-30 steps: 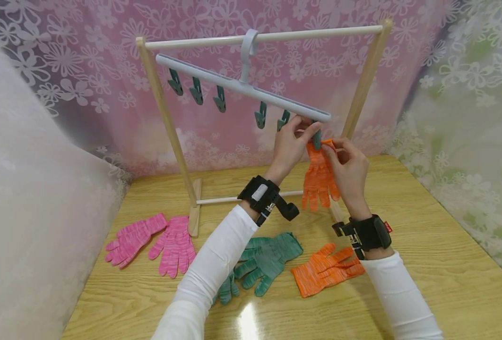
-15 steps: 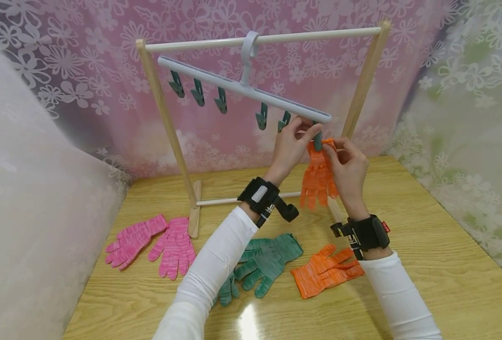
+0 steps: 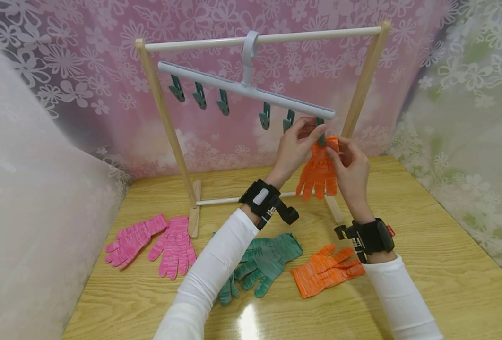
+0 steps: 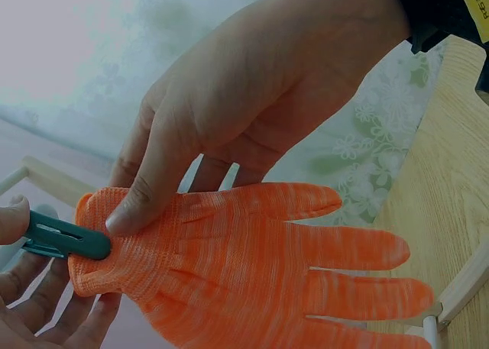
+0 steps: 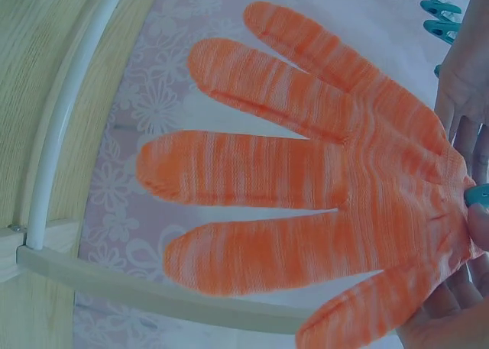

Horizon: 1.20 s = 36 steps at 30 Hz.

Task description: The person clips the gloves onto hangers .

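An orange glove (image 3: 319, 170) hangs fingers down by its cuff, below the right end of a light grey hanger (image 3: 242, 89). My left hand (image 3: 291, 151) pinches the dark green clip (image 4: 69, 238) at that end, and the clip's tip lies over the cuff. With thumb and fingers, my right hand (image 3: 353, 170) holds the cuff's edge beside the clip. In the right wrist view the glove (image 5: 283, 169) fills the middle, its fingers spread. A second orange glove (image 3: 321, 271) lies on the table below.
The tilted hanger hooks over the white rod of a wooden rack (image 3: 166, 127). Several other green clips (image 3: 222, 102) hang from it. Two pink gloves (image 3: 174, 248) lie on the table (image 3: 425, 278) at left. Green gloves (image 3: 272, 259) lie mid-table, partly behind my left sleeve.
The hanger's right end has risen slightly and its left end has dropped. Both hands, the clip and the hanging glove have shifted a little with it. The gloves on the table stay put.
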Motion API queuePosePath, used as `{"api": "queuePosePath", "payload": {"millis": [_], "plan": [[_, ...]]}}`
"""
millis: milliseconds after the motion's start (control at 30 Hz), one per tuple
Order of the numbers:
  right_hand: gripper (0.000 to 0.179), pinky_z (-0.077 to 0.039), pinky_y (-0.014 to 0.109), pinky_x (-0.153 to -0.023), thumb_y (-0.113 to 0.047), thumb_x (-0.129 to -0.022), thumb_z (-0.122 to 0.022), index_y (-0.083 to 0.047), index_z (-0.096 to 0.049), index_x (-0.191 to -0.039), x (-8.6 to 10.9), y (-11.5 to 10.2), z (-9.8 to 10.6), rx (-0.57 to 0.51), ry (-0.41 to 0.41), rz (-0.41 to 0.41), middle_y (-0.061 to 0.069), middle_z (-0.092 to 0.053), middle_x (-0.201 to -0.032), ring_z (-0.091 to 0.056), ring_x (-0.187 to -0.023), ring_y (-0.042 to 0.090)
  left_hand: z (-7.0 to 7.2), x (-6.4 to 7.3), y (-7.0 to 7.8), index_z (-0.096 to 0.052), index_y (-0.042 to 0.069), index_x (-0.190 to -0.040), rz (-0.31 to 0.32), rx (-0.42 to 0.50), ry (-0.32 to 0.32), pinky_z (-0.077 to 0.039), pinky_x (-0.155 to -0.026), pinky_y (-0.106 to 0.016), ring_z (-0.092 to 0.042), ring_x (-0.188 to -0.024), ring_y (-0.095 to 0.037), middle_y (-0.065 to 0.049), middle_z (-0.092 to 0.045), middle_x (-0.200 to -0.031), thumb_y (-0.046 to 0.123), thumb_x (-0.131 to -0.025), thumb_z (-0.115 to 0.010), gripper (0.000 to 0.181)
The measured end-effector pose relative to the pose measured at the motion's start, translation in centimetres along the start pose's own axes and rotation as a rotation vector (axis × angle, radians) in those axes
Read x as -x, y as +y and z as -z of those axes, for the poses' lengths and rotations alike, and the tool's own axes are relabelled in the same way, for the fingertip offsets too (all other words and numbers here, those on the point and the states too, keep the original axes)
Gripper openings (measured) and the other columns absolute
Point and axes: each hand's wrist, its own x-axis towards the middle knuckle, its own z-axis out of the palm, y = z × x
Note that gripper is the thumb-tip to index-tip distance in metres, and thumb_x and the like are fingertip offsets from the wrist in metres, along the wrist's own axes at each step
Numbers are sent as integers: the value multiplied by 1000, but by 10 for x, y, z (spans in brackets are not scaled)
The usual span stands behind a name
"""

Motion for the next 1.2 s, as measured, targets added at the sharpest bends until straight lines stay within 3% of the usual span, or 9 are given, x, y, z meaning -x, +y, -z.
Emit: {"api": "queuePosePath", "payload": {"millis": [200,433,567,700,767,867,1033,1200], "plan": [[28,-52,13,-81,-2,-97,-66,7,-67,-123,5,2,4,10,-41,-18,22,-69,-112,-66,-92,-3,1,1,-2,-59,12,-139,28,-4,-22,-47,-104,-22,-60,-120,-9,-5,-65,-132,29,-103,-62,40],[26,-53,11,-80,-1,-98,-64,11,-67,-121,12,8,10,16,-57,-81,27,-69,-117,-65,-93,-7,2,3,-8,-57,14,-143,77,32,-32,-49,-101,-20,-59,-123,-9,-2,-63,-135,34,-104,-60,44],[21,-51,9,-74,1,-99,-63,15,-68,-114,17,-9,11,64,-44,-75,33,-69,-107,-65,-83,-8,2,4,-9,-54,13,-145,86,37,-41,-54,-97,-25,-60,-124,-13,-4,-61,-139,35,-105,-58,46],[21,-52,11,-74,-3,-98,-66,11,-71,-113,17,-3,14,74,-16,-94,9,-76,-98,-66,-81,-8,2,5,-11,-54,11,-146,95,16,-57,-56,-95,-29,-62,-121,-17,-7,-61,-139,36,-105,-56,48],[23,-53,12,-75,-6,-98,-67,8,-72,-115,16,7,15,55,-4,-119,-7,-74,-96,-66,-82,-7,2,6,-12,-55,10,-144,107,13,-64,-56,-95,-29,-63,-119,-17,-7,-61,-139,37,-106,-56,47],[27,-53,12,-77,-11,-98,-69,4,-72,-120,14,20,18,48,8,-147,-20,-70,-95,-67,-84,-7,4,7,-14,-56,7,-143,117,15,-71,-57,-93,-25,-64,-117,-18,-8,-61,-138,35,-106,-56,46],[30,-50,9,-73,-10,-97,-70,4,-70,-124,14,25,20,108,-4,-156,-25,-66,-89,-64,-80,-7,8,10,-20,-61,6,-137,104,-32,-93,-56,-92,-24,-66,-114,-20,-12,-65,-132,32,-106,-55,41],[29,-50,9,-68,-6,-95,-71,3,-71,-123,18,17,21,130,-24,-159,-12,-70,-91,-65,-75,-2,15,13,-27,-63,5,-135,116,-56,-149,-53,-96,-26,-63,-120,-24,-13,-63,-135,31,-107,-55,40]]}}
